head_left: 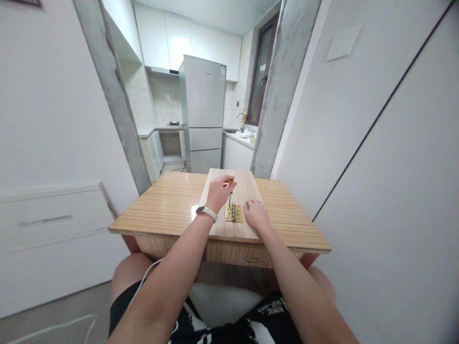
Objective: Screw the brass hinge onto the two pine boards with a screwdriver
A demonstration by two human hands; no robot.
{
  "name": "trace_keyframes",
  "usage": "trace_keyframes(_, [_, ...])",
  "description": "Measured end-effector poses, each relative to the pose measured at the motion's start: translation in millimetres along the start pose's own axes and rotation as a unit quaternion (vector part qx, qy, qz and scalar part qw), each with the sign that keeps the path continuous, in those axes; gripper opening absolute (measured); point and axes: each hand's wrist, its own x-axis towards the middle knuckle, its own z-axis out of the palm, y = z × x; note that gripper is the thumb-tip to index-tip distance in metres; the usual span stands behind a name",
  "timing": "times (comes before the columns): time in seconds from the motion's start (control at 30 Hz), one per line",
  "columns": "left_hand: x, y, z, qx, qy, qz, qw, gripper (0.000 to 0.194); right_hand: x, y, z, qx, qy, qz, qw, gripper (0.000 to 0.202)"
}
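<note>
My left hand (218, 192) grips the yellow and black handle of a screwdriver (231, 182) between thumb and fingers. Its shaft points down at a brass hinge (238, 215), close to the hinge's left leaf. I cannot make out whether the tip sits in a screw. Opened flat, the hinge lies across the seam of two pale wooden boards (246, 184) placed side by side. My right hand (256, 214) rests palm down on the right board, just beside the hinge, holding nothing, its fingers lying on the wood.
Under the boards is a wood-grain table (179, 198) with a drawer handle (251, 260) on its near side. A white cable (145, 277) passes by my left leg. Beyond the table stand a grey fridge (205, 100) and a kitchen counter with a sink (231, 131). White walls flank both sides.
</note>
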Motion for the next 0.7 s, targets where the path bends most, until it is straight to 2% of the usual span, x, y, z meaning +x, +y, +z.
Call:
trace_keyframes(0.17, [-4.6, 6.6, 7.5, 0.038, 0.045, 0.015, 0.998, 0.013, -0.7, -1.5, -2.8, -0.003, -0.008, 0.003, 1.0, 0.039])
trace_keyframes(0.33, [-5.7, 8.4, 10.2, 0.061, 0.055, 0.01, 0.997, 0.014, -1.5, -2.3, -4.9, -0.005, -0.012, 0.004, 1.0, 0.038])
trace_keyframes(0.43, [-3.9, 8.5, 7.4, 0.062, 0.043, 0.002, 0.997, 0.013, -2.2, -2.5, -5.4, -0.008, -0.003, 0.001, 1.0, 0.037])
trace_keyframes(0.6, [0.9, 5.5, -0.7, 0.034, -0.016, 0.018, 0.999, 0.019, -2.3, -2.7, -6.3, -0.01, -0.003, 0.001, 1.0, 0.037])
trace_keyframes(0.7, [1.0, 2.0, -3.5, 0.02, -0.02, 0.023, 0.999, 0.022, -2.3, -2.7, -6.9, -0.007, -0.008, 0.002, 1.0, 0.037])
